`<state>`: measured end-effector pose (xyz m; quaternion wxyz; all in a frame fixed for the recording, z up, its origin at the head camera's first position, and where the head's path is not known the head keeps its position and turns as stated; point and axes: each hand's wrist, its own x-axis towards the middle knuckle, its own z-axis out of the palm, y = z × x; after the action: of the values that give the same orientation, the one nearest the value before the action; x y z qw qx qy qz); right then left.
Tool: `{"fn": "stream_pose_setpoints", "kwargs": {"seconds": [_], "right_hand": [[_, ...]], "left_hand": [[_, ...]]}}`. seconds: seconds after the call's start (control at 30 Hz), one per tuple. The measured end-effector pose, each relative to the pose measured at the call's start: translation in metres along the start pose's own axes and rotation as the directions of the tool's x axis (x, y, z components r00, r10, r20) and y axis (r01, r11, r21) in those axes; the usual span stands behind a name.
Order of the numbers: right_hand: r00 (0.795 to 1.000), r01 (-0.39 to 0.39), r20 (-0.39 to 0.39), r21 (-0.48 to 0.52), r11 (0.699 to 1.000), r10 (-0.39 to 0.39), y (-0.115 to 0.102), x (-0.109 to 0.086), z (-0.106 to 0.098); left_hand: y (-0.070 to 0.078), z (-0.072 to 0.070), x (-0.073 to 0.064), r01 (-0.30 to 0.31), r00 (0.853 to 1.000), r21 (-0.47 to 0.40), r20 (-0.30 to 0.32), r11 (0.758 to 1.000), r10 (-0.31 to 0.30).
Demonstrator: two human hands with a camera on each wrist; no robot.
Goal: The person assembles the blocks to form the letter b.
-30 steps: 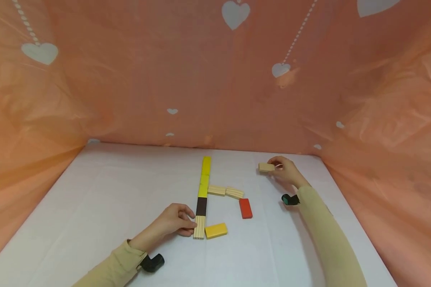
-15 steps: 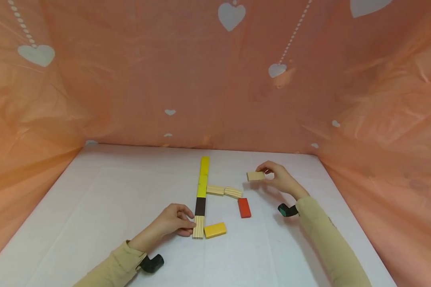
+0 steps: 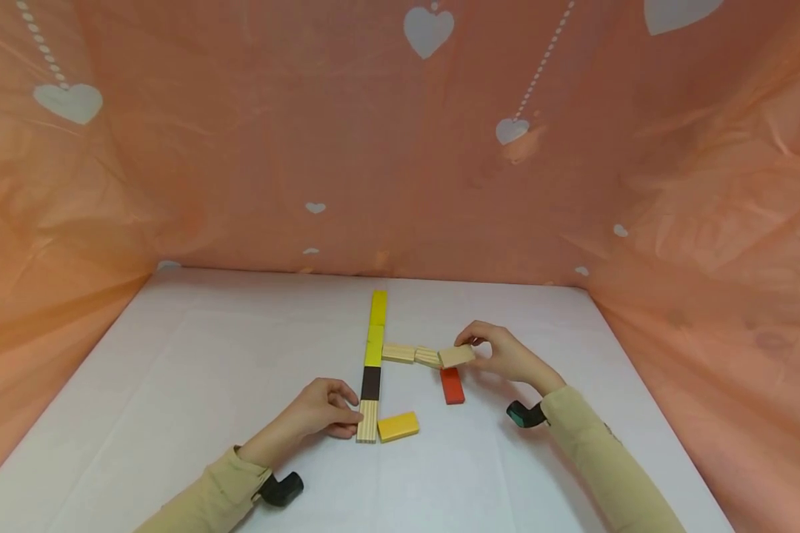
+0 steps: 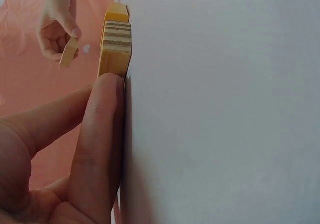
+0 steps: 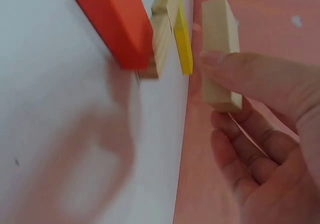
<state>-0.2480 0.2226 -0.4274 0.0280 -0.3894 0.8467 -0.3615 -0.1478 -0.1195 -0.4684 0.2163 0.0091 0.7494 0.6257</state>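
My right hand [image 3: 507, 359] pinches a plain wooden block [image 3: 456, 356] between thumb and fingers. In the right wrist view this block [image 5: 220, 78] is held up off the white surface. In the head view it overlaps the far end of a red block [image 3: 452, 386] and a striped wooden block [image 3: 427, 357]. My left hand [image 3: 323, 407] rests at the near end of a straight row, its fingertips touching the left side of a striped wooden block [image 3: 368, 422]. Ahead in that row lie a dark brown block [image 3: 371, 383] and two yellow blocks [image 3: 375, 345].
A deeper yellow block [image 3: 398, 427] lies angled beside the row's near end. Another light wooden block [image 3: 398, 353] extends right from the row. White cloth [image 3: 240, 333] covers the table, and orange sheeting with hearts [image 3: 373, 148] walls the back and sides.
My right hand has carried the wooden block left and nearer, from the far right to over the red block's far end. The left hand has stayed at the row.
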Motion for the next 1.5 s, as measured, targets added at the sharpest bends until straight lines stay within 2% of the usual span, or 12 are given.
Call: {"fn": "stream_pose_setpoints", "kwargs": {"seconds": [0.17,0.33,0.53,0.97,1.5], "right_hand": [[0.997,0.029,0.076,0.016,0.999,-0.03,-0.012,-0.002,0.012],[0.985,0.048,0.167,0.029,0.998,-0.052,-0.021,-0.004,0.027],[0.969,0.026,0.245,0.016,1.0,-0.03,-0.028,-0.009,0.038],[0.952,0.024,0.305,-0.039,0.999,-0.011,-0.031,-0.01,0.046],[0.943,0.026,0.332,-0.062,0.998,-0.004,-0.031,-0.01,0.048]], "left_hand": [[0.0,0.0,0.0,0.0,1.0,-0.004,0.003,1.0,0.0],[0.0,0.0,-0.001,-0.007,1.0,0.0,0.005,1.0,0.007],[0.001,0.0,0.0,-0.008,1.0,-0.004,0.011,1.0,0.008],[0.0,0.0,0.001,0.005,1.0,-0.005,0.003,1.0,-0.005],[0.002,0.0,0.001,0.019,1.0,0.005,-0.003,1.0,-0.019]]}}
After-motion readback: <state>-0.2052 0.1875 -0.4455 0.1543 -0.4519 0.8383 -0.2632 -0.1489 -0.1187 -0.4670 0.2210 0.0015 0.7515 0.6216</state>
